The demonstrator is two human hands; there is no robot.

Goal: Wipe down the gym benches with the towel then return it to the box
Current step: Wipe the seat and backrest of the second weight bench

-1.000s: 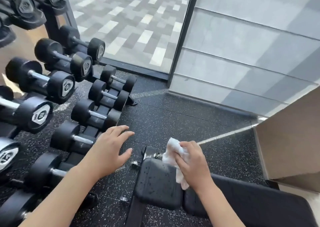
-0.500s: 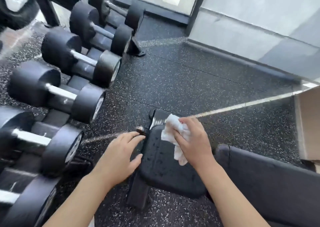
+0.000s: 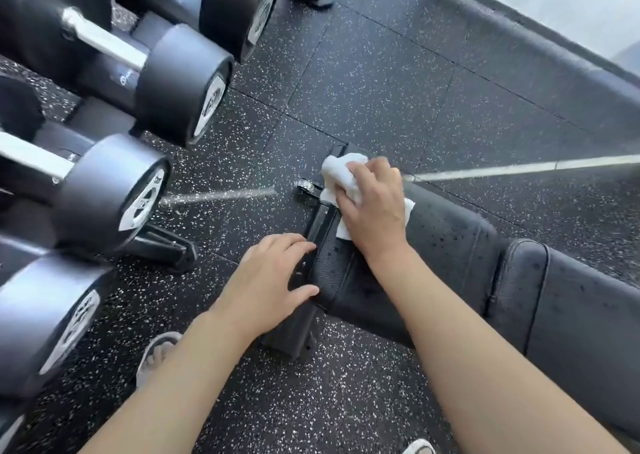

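Towel [image 3: 341,179], white, bunched: held under right hand [image 3: 375,207], fingers curled over it, pressed on the end of the black padded desk [image 3: 450,238]. Left hand [image 3: 266,283]: fingers relaxed, resting on desk frame [image 3: 313,242]. Dumbbells [image 3: 145,82] racked left; speckled floor [image 3: 381,82] around.

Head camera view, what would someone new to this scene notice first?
Probably the white towel, bright against the dark scene, gripped by the right hand on the end of the black bench pad at centre. The left hand rests on the bench's metal frame beside it. Big black dumbbells on a rack fill the left side.
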